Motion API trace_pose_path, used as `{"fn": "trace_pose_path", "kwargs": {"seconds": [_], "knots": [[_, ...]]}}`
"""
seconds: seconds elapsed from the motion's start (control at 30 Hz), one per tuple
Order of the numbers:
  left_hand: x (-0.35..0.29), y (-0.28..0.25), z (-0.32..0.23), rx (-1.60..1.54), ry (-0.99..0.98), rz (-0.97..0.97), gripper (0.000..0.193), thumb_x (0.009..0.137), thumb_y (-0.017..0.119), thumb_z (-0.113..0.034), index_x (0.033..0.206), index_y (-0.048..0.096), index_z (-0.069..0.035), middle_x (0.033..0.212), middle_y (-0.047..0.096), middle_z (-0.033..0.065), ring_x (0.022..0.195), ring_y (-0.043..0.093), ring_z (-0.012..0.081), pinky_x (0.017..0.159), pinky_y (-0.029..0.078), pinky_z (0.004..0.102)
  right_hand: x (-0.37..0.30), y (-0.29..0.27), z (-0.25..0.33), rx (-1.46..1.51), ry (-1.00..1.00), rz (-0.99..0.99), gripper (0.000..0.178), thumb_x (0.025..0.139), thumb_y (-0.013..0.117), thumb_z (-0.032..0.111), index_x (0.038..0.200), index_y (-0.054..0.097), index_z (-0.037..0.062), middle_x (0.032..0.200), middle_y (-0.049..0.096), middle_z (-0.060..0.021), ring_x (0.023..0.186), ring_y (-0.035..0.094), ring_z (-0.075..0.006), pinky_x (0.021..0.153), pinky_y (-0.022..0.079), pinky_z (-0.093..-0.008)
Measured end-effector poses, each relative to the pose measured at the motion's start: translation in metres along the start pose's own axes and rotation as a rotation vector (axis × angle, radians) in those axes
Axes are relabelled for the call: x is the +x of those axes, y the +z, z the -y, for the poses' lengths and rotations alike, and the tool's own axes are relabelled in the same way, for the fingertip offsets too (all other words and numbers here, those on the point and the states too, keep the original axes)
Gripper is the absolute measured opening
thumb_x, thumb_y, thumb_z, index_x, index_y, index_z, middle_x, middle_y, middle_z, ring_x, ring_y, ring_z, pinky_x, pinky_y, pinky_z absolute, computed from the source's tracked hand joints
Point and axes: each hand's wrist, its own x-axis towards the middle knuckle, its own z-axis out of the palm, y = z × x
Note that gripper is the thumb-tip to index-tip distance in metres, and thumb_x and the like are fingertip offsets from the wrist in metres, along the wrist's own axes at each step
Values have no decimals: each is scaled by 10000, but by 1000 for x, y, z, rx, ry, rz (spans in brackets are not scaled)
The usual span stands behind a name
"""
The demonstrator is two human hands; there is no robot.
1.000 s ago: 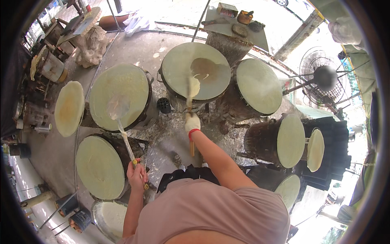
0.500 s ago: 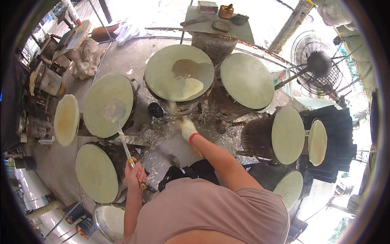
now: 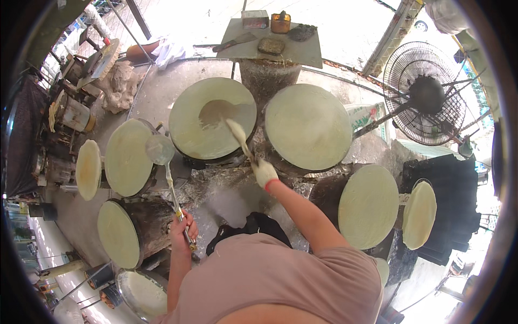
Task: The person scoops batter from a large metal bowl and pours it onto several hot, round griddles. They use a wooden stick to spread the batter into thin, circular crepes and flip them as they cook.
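My left hand is closed round the long handle of a ladle, whose round bowl hangs by the right edge of a batter-covered griddle. On my right hand is a white glove with a red band at the wrist. It grips a batter-coated spreader, its pale blade over a round griddle in front of me. Pale green batter covers most of that griddle, around a brown bare patch near the middle. Whether the blade touches the surface, I cannot tell.
Several more batter-covered griddles surround me, including one at far right-centre and one at right. A batter pan sits lower left. Round thin sheets stand at both sides. A large fan and a small table stand beyond.
The spreader has come up from the front griddle's near edge to over its surface. The loose batter pool there is gone. The ladle bowl has shifted off the left griddle's middle to its right edge.
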Motion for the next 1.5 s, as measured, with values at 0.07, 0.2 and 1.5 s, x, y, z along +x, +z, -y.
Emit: {"fn": "trace_pose_path", "kwargs": {"seconds": [0.07, 0.2, 1.5], "knots": [[2, 14, 11, -3, -19, 3, 164, 900, 528, -133, 1047, 479, -78, 776, 450, 35, 479, 393, 102, 413, 353, 240, 32, -15, 14, -22, 71, -32, 341, 899, 452, 311, 1011, 561, 8, 918, 610, -272, 913, 586, -421, 778, 452, -493], [12, 24, 19, -72, -17, 53, 188, 891, 532, -110, 1063, 476, -63, 810, 465, 48, 488, 407, 114, 404, 358, 246, -5, -12, -10, 30, -207, 253, 313, 893, 499, 297, 968, 546, -3, 792, 617, -181, 766, 602, -326, 695, 464, -406], [61, -58, -54, -74, -251, 87, 159, 877, 511, -56, 1031, 471, -47, 761, 477, 53, 498, 441, 125, 411, 383, 255, 40, 69, 33, 683, 149, -411, 397, 892, 534, 282, 1209, 585, 50, 794, 586, -21, 632, 468, -58, 581, 395, -213]]}}
